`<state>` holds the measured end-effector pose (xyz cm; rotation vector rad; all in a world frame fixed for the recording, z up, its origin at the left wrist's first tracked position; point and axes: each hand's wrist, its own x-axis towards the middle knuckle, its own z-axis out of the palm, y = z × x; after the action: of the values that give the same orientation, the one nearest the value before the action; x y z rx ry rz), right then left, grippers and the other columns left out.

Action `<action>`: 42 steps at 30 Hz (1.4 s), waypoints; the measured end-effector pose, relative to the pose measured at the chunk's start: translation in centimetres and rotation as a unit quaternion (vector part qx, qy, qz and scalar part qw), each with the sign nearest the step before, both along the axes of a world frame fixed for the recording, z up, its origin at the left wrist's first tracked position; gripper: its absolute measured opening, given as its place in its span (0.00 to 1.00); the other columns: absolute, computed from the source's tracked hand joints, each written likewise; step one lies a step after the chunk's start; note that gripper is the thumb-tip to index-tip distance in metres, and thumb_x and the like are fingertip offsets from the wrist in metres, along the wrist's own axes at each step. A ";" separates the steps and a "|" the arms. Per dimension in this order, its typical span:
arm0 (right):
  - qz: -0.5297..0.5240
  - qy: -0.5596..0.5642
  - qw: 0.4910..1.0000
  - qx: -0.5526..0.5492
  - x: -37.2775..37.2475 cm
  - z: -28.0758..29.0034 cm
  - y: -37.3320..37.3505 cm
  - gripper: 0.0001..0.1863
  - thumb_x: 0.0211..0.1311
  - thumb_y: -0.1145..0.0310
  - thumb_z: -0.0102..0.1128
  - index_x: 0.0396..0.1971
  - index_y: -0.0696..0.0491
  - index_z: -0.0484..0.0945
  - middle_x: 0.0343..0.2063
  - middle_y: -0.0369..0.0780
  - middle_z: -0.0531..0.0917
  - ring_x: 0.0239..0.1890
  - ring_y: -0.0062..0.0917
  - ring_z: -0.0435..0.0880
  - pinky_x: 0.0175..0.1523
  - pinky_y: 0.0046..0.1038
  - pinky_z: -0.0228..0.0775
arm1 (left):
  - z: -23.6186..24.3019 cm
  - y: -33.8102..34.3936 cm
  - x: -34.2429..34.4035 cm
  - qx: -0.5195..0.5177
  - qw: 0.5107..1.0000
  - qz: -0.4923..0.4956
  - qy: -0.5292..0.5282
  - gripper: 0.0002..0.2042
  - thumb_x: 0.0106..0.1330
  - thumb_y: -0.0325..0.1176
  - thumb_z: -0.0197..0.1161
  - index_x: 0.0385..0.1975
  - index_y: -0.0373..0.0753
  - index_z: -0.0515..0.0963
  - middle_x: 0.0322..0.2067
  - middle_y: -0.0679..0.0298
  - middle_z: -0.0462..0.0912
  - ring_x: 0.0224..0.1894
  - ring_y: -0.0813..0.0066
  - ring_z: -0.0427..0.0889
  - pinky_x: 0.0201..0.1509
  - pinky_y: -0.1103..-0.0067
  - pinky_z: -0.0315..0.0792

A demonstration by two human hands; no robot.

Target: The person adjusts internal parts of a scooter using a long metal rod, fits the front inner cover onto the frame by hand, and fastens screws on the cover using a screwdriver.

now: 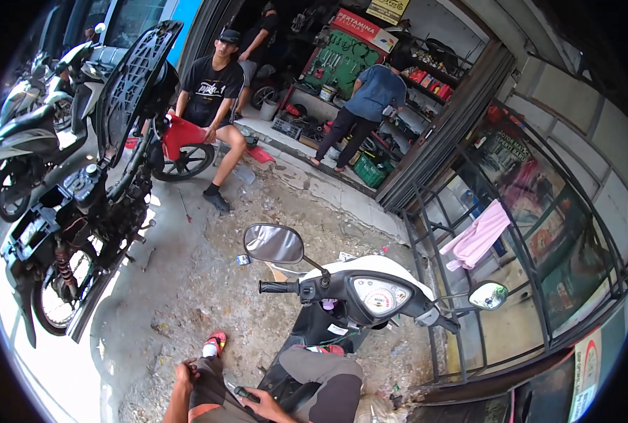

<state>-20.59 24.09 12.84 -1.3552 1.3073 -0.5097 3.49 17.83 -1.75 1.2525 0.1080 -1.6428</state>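
At the lower edge, my left hand [185, 371] is closed above my left thigh, its fingers curled; what they hold, if anything, is hidden. My right hand [263, 405] grips a screwdriver [242, 391] with a dark handle, its thin shaft pointing toward my left leg. I sit astride a white and black scooter [349, 275]. Its left handlebar grip [278, 287], round dial [379, 298] and two mirrors stand ahead of my knees, with neither hand on them. My left foot, in a red sandal [217, 341], rests on the ground.
A partly stripped motorcycle [81, 211] stands at the left. Beyond it a person [211, 84] sits holding a red panel [180, 137]. Another person [377, 92] bends by the workshop shelves. A framed glass case [518, 233] with a pink cloth [477, 235] stands at the right.
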 end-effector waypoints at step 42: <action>-0.162 -0.163 0.933 0.277 -1.4 0.2 -1.8 0.10 0.55 0.65 0.56 0.32 0.56 0.71 0.17 0.39 0.74 0.15 0.20 0.73 0.17 0.21 0.64 | -1.9 7.7 5.3 0.030 0.984 0.141 0.102 0.13 0.48 0.28 0.41 0.33 0.34 0.68 0.16 0.67 0.62 0.18 0.74 0.60 0.25 0.77 0.59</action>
<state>-22.04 22.27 13.02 -0.5624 1.2716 -0.5121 8.75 25.51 -3.68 1.0557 0.4447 -1.5242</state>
